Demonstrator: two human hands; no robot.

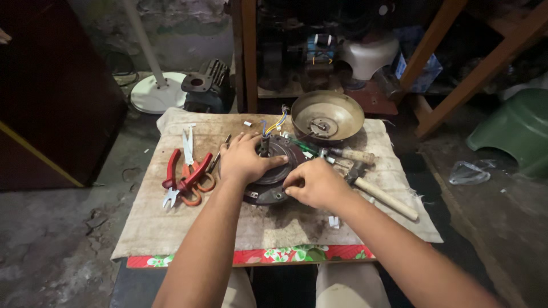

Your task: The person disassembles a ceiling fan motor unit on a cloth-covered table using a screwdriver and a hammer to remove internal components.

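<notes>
Red-handled pliers (174,179) + orange-handled scissors (191,162) lie at left of cloth-covered bench (171,228). Brass-coloured bowl cover (327,116) at back; wood-handled hammer (379,194) at right. Green plastic stool (514,128) on floor far right, white fan base (155,91) behind.

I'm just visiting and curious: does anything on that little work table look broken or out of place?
The round dark motor under both hands lies opened, loose coloured wires sticking up from its centre. Its brass bowl-shaped cover sits apart, upturned. White scraps litter the stained cloth.
</notes>
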